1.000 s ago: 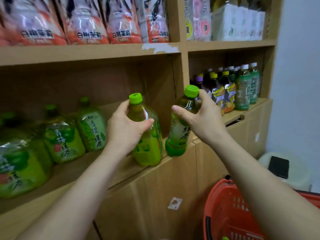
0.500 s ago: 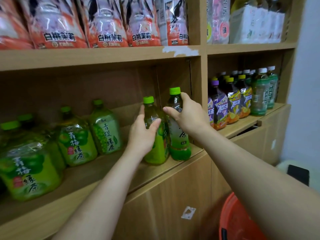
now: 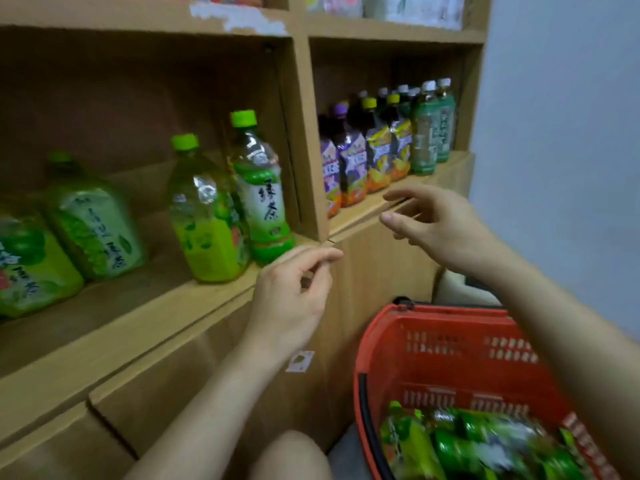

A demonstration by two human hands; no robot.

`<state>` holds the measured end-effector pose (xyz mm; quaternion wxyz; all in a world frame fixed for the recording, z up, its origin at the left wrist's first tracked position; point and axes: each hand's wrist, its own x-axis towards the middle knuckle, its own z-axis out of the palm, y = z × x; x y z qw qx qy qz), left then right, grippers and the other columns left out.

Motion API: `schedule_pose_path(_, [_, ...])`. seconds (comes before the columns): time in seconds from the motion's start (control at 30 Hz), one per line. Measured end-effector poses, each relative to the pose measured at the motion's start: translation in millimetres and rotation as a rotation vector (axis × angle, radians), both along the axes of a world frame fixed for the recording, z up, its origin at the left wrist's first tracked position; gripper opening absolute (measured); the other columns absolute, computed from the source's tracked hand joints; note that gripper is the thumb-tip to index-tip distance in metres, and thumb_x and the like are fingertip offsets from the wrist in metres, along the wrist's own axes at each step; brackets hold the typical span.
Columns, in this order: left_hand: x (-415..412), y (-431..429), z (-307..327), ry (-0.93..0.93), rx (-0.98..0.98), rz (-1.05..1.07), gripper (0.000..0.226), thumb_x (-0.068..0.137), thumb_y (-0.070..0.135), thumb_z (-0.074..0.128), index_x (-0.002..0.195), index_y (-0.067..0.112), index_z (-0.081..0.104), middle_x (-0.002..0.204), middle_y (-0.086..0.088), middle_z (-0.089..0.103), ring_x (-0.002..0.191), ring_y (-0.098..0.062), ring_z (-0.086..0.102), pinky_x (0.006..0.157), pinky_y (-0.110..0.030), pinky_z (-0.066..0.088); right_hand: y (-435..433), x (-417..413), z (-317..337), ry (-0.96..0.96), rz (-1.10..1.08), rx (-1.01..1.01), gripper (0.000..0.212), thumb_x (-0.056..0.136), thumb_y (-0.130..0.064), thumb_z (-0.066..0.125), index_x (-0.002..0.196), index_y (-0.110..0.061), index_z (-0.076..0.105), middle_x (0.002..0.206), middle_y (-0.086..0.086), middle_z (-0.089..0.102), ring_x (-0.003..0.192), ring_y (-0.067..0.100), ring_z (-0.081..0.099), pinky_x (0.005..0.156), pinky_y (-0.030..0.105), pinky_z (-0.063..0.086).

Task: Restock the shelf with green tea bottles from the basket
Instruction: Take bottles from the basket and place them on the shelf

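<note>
Two green tea bottles stand upright side by side at the right end of the wooden shelf [image 3: 104,317]: a squat yellow-green one [image 3: 207,216] and a taller one [image 3: 261,192] with a white label, against the divider. My left hand [image 3: 291,299] hovers just in front of the shelf edge, fingers loosely curled, holding nothing. My right hand [image 3: 433,226] is off to the right, fingers spread and empty. The red basket [image 3: 450,344] sits below at the lower right, with several green tea bottles [image 3: 485,441] lying in it.
Larger green tea bottles [image 3: 93,223] stand further left on the same shelf. The neighbouring compartment holds purple, yellow and green drink bottles [image 3: 377,147]. Closed wooden cabinet fronts [image 3: 194,386] run below the shelf. A pale wall [image 3: 561,133] is on the right.
Both hands have let go of the two bottles, which now stand on the shelf. The hands have drawn back and down towards the basket, and my view has tilted down.
</note>
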<state>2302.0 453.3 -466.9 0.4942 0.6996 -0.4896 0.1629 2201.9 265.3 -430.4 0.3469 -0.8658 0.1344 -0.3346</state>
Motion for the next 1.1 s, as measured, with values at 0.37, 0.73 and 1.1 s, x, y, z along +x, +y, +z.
schedule_pose_path(0.37, [-53.4, -117.8, -133.4, 0.172, 0.645, -0.211, 0.023, 0.085, 0.013, 0.056, 0.094, 0.025, 0.073, 0.1, 0.01, 0.072, 0.098, -0.009, 0.063, 0.092, -0.026, 0.046, -41.2, -70.9, -217.7, 0.653, -0.105, 0.306, 0.054, 0.081, -0.045, 0.067, 0.123, -0.012, 0.059, 0.12, 0.007, 0.065, 0.109, 0.021, 0.06, 0.098, 0.032, 0.044])
schedule_pose_path(0.73, [-0.3, -110.6, -176.7, -0.023, 1.077, -0.089, 0.037, 0.087, 0.017, 0.056, 0.123, 0.025, 0.059, 0.134, 0.001, 0.051, 0.124, -0.019, 0.046, 0.101, -0.036, 0.041, -0.3, -20.5, -339.1, 1.199, -0.092, 0.763, 0.101, 0.085, -0.049, 0.062, 0.15, -0.004, -0.001, 0.157, 0.018, 0.012, 0.14, 0.037, 0.028, 0.11, 0.043, 0.034])
schedule_pose_path(1.1, [-14.4, -124.3, -185.9, 0.199, 1.153, 0.022, 0.06, 0.09, 0.052, 0.048, 0.13, 0.007, 0.046, 0.124, -0.013, 0.061, 0.114, -0.033, 0.056, 0.089, -0.038, 0.046, -52.2, -55.3, -290.4, 0.577, -0.075, 1.291, 0.066, 0.064, -0.031, 0.083, 0.119, -0.004, 0.059, 0.105, 0.017, 0.071, 0.094, 0.033, 0.069, 0.086, 0.05, 0.055])
